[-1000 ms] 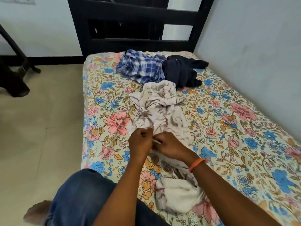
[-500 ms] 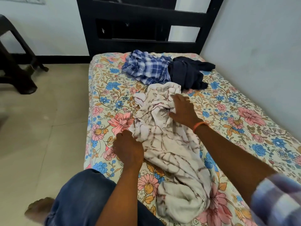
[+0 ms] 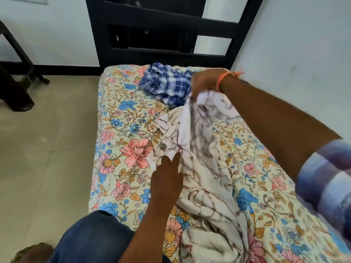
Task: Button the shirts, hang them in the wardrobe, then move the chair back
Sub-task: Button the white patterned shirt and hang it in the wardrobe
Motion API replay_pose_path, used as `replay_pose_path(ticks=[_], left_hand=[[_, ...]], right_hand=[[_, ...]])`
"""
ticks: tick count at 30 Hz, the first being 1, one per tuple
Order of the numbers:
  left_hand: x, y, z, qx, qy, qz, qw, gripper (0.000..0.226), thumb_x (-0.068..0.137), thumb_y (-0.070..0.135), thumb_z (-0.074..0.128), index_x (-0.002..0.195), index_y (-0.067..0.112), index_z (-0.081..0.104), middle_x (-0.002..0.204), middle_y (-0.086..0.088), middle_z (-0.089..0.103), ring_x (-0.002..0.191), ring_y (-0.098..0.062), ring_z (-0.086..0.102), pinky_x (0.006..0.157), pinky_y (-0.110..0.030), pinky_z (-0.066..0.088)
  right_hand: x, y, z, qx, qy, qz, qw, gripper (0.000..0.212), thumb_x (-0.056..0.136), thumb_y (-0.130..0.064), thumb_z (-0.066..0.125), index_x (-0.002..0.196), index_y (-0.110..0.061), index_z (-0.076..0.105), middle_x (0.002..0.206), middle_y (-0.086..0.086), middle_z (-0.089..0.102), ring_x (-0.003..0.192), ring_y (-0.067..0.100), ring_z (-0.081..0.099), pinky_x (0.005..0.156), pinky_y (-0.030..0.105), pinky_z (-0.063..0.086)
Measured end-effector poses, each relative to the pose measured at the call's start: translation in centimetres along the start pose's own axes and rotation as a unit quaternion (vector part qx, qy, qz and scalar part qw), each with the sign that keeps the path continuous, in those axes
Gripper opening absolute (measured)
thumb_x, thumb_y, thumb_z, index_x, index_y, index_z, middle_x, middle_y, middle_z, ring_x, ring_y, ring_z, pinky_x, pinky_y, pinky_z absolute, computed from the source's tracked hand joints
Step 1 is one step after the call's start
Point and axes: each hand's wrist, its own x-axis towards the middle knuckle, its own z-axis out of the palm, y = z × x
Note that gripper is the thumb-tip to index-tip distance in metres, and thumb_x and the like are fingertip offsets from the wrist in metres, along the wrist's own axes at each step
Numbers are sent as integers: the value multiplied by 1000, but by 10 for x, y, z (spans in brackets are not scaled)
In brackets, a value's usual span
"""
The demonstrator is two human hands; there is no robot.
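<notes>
A white shirt with brown line print [image 3: 207, 179] lies lengthwise on the floral bed sheet [image 3: 129, 149]. My right hand [image 3: 204, 82] grips its collar end and holds it lifted off the bed near the headboard. My left hand [image 3: 167, 179] lies flat on the shirt's left edge at the middle, fingers straight. A blue and white checked shirt [image 3: 167, 84] is crumpled at the head of the bed, just left of my right hand. My right arm hides the dark garment seen earlier.
A black slatted headboard [image 3: 171, 27] stands behind the bed, with a pale wall along the right. A dark chair [image 3: 15, 78] stands on the tiled floor at far left. My knee in blue jeans [image 3: 91, 240] is at the bed's near edge.
Both hands left the middle of the white shirt. My right hand reached up to the collar, took hold and lifted it. My left hand moved to the shirt's left edge and flattened.
</notes>
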Motion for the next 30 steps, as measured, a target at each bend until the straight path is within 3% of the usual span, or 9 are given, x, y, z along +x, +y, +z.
replay_pose_path(ticks=[3, 6, 9, 12, 17, 20, 24, 27, 30], left_hand=[[6, -6, 4, 11, 20, -62, 998, 52, 94, 21, 50, 145, 24, 37, 122, -9, 51, 102, -27, 60, 78, -39, 54], [7, -13, 5, -109, 53, -141, 982, 23, 87, 14, 52, 108, 16, 62, 102, -7, 62, 87, -26, 63, 71, -37, 54], [7, -10, 5, -228, 92, -192, 950, 20, 91, 10, 52, 71, 11, 54, 69, 0, 56, 62, -19, 53, 50, -23, 30], [8, -6, 3, -286, 142, -241, 916, 21, 96, 10, 44, 78, 8, 54, 76, -6, 55, 67, -21, 49, 53, -28, 27], [12, -5, 10, -340, 153, -251, 893, 57, 92, 62, 46, 90, 6, 61, 83, -6, 61, 76, -23, 57, 65, -33, 45], [11, -7, 11, -362, 142, -238, 890, 27, 90, 34, 67, 95, 8, 64, 87, -3, 67, 78, -20, 62, 61, -23, 38], [12, -16, 9, -375, 159, -298, 863, 18, 92, 15, 57, 101, 6, 69, 99, -9, 71, 94, -30, 66, 84, -40, 52], [15, -20, 3, -400, 174, -329, 838, 29, 97, 16, 50, 120, 6, 64, 118, -12, 67, 110, -32, 61, 97, -46, 48], [15, -19, -4, -460, 188, -342, 798, 35, 99, 15, 44, 131, 8, 57, 128, -15, 62, 118, -34, 57, 103, -49, 46]], right_hand=[[13, -17, -20, 318, 202, 0, 926, 25, 77, -10, 78, 64, -9, 56, 63, 6, 53, 49, 11, 49, 51, 28, 40], [4, -24, 5, 565, 72, -41, 821, 16, 87, -3, 73, 95, -1, 59, 91, 9, 61, 78, 15, 64, 59, 29, 54], [1, 5, 67, 422, 132, -4, 897, 41, 88, -12, 73, 125, -6, 56, 122, 9, 57, 110, 21, 55, 87, 32, 47], [2, 53, 148, 306, 196, 113, 925, 32, 86, -14, 66, 64, -19, 44, 68, -1, 43, 73, 19, 46, 61, 28, 33], [-34, 58, 223, 433, 100, 170, 880, 40, 92, -33, 68, 99, 6, 63, 87, 22, 62, 75, 20, 50, 65, 28, 37], [-39, 44, 217, 477, 107, 131, 862, 51, 86, -26, 76, 120, 9, 58, 95, 17, 57, 74, 22, 51, 57, 26, 39], [-52, 50, 214, 389, 207, 129, 888, 25, 77, -17, 82, 92, -5, 66, 91, 5, 59, 83, 21, 56, 72, 34, 47], [-66, 70, 207, 553, 177, 160, 798, 25, 78, -20, 82, 78, -4, 63, 75, 7, 61, 68, 21, 55, 59, 27, 42], [-80, 93, 183, 769, 15, 129, 626, 42, 81, -12, 75, 116, 8, 61, 109, 30, 65, 96, 38, 68, 76, 42, 58]])
